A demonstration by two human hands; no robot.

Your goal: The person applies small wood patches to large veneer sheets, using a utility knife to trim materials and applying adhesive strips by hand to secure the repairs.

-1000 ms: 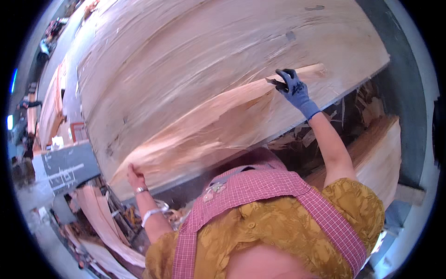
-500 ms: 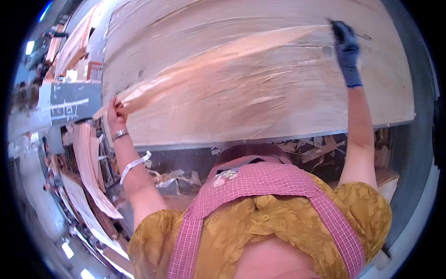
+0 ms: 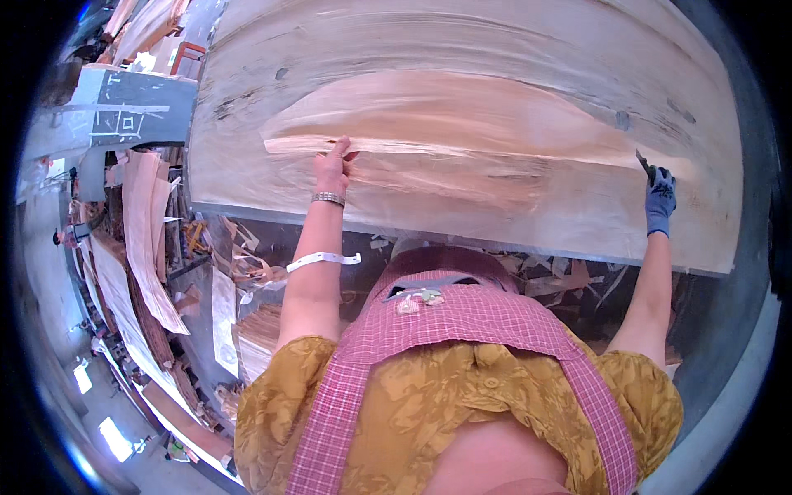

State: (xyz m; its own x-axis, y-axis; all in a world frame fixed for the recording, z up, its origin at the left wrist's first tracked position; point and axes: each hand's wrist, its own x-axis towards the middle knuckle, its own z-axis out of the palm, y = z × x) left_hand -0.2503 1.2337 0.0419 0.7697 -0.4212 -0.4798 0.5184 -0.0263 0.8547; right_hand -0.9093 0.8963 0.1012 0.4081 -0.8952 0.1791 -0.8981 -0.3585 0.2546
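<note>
A long, thin piece of wood veneer [image 3: 445, 107], pinkish-orange with a curved far edge, lies across a broad pale veneer sheet [image 3: 495, 223]. My bare left hand [image 3: 333, 167] is closed at the piece's near edge, close to its left end, with the fingertips pinching there. My right hand [image 3: 660, 196], in a blue-grey glove, is closed around a dark, slim tool with a pointed tip, like a knife [image 3: 642, 161]. The tool's tip is by the narrow right end of the veneer piece. Much of the tool's handle is hidden in the glove.
Torn veneer scraps [image 3: 561, 280] lie below the sheet's near edge, in front of my apron. Long veneer strips [image 3: 153, 239] are stacked at the left. A grey table [image 3: 140, 107] with white tape marks stands at the far left.
The veneer piece has swung from a slant to nearly level and spread wider. My left hand has moved right and slightly up; my right hand has come nearer to me with the tool.
</note>
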